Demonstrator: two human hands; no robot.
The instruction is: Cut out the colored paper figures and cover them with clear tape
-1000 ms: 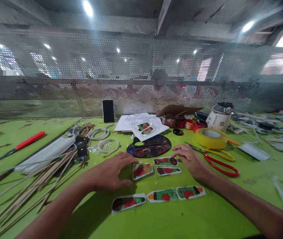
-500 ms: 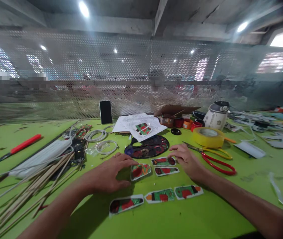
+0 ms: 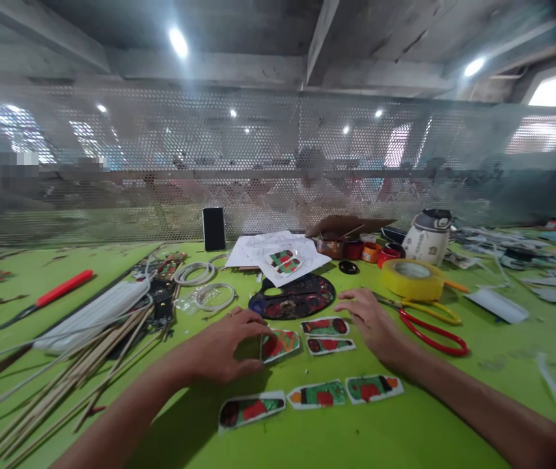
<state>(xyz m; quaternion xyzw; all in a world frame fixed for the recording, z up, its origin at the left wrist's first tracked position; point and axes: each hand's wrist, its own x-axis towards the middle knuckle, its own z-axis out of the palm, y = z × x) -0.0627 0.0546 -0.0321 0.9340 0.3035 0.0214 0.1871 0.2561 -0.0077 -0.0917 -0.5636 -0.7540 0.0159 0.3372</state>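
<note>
My left hand (image 3: 232,344), thumb and fingers apart, rests at the left edge of a painted paper cutout (image 3: 282,345) in red, green and orange; its fingertips overlap that edge. My right hand (image 3: 370,322) holds nothing, its fingers loosely spread just right of two stacked cutouts, an upper one (image 3: 324,326) and a lower one (image 3: 331,345). Nearer to me lies a row of three more: a dark-ended left cutout (image 3: 252,410), a middle cutout (image 3: 318,395) with an orange tip, and a right cutout (image 3: 374,389).
Behind my hands lie a dark paint palette (image 3: 302,296) and drawn paper sheets (image 3: 253,247). Scissors (image 3: 434,332), yellow tape (image 3: 412,280), paint jars (image 3: 370,252) and a bottle (image 3: 427,241) are at right. Thin sticks (image 3: 77,371), a red-handled knife (image 3: 63,288) and white rings (image 3: 214,296) are at left.
The whole view has shifted slightly, so things sit lower in it. My right hand has drawn a little away from the upper cutout. My left hand stays at its cutout.
</note>
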